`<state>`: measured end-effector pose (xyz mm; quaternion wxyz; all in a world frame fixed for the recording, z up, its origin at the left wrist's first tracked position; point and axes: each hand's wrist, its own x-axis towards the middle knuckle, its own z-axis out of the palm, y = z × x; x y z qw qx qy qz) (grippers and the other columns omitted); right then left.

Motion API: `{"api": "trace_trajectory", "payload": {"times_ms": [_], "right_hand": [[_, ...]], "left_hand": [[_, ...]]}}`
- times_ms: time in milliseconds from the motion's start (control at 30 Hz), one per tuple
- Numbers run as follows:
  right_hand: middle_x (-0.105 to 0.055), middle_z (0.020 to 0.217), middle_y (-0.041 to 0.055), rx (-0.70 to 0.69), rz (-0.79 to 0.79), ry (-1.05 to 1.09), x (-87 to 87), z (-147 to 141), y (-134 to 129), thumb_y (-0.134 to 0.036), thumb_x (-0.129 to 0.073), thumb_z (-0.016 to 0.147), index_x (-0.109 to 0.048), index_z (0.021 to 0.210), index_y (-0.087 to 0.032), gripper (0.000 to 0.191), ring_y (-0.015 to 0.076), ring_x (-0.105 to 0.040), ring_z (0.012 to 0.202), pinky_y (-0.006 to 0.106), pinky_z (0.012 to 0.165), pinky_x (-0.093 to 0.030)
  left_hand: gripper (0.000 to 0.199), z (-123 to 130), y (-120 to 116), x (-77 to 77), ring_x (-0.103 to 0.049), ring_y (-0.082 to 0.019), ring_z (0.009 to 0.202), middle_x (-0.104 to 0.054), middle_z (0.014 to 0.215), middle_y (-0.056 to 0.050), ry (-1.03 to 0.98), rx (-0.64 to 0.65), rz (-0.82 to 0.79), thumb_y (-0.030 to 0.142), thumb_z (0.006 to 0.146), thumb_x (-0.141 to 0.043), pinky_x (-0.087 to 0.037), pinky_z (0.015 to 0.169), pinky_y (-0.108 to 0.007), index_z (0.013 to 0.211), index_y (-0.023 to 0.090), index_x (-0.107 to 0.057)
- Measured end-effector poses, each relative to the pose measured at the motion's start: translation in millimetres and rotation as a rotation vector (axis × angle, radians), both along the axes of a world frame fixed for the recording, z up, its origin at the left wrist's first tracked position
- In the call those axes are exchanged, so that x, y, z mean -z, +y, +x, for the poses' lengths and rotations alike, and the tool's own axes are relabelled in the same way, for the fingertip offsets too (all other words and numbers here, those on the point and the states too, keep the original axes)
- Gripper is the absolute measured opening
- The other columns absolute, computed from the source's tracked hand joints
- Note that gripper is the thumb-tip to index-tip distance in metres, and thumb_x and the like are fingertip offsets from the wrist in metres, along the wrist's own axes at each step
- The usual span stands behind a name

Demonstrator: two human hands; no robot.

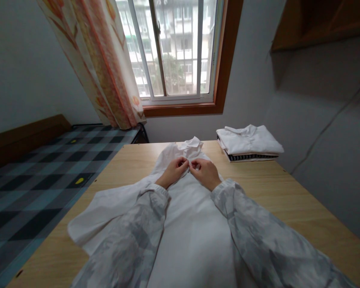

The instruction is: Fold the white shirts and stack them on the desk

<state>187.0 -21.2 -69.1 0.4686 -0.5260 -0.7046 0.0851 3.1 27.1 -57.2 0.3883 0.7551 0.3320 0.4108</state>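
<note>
Fingers of both hands pinched tight on the white shirt, right below its collar. Then, from big to small:

Wooden table, wide and pale, under everything.

Bed with dark and light squares, off to the left side of the table.

Window straight ahead, with a flowery curtain hanging at its left.

White shirt spread flat in the middle of the table, collar end far away, one sleeve lying out to the left.

Pile of folded clothes near the far right corner, well apart from the shirt, white on top, stripes at the bottom.

Left hand and right hand close together, fingertips almost touching, each holding a bit of shirt cloth.
</note>
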Motion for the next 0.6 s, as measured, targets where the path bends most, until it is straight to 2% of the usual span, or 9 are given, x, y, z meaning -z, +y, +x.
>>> {"api": "trace_trajectory", "payload": {"times_ms": [133,300,467,600], "right_hand": [[-0.081,0.089,0.0044,0.044,-0.006,-0.087,-1.9,-1.7,-4.1,-0.034,-0.074,0.097,-0.08,0.092,-0.026,0.011,0.0217,-0.071,0.079,0.031,0.074,-0.047],[-0.081,0.092,0.0052,0.075,-0.003,-0.161,-3.4,-1.4,-6.4,-0.032,-0.072,0.098,-0.079,0.091,-0.026,0.012,0.0231,-0.071,0.082,0.031,0.074,-0.045],[-0.082,0.095,0.0062,0.064,0.003,-0.165,-3.9,-1.0,-6.7,-0.03,-0.07,0.099,-0.082,0.096,-0.026,0.013,0.024,-0.072,0.085,0.032,0.075,-0.046],[-0.083,0.092,0.006,0.029,-0.002,-0.087,-0.2,1.0,-2.6,-0.034,-0.07,0.1,-0.084,0.096,-0.026,0.017,0.023,-0.072,0.081,0.032,0.075,-0.049]], "left_hand": [[0.036,0.6,0.8,0.0,-0.054,-0.015,0.073,-0.063,0.076,0.001,0.022,0.0,-0.017,0.053,0.095,-0.064,-0.045,0.07,-0.028,0.082,0.02,-0.064],[0.041,0.3,0.5,-3.1,-0.059,-0.016,0.076,-0.068,0.08,-0.002,0.007,0.031,-0.042,0.058,0.092,-0.07,-0.048,0.074,-0.028,0.083,0.019,-0.069],[0.039,0.2,-3.2,-3.1,-0.056,-0.015,0.069,-0.068,0.077,-0.001,0.029,-0.067,-0.004,0.056,0.09,-0.075,-0.043,0.065,-0.027,0.083,0.018,-0.072],[0.033,-0.5,-4.3,-3.5,-0.055,-0.014,0.067,-0.067,0.075,0.0,0.052,-0.083,0.018,0.049,0.091,-0.073,-0.04,0.064,-0.026,0.081,0.018,-0.072]]}}
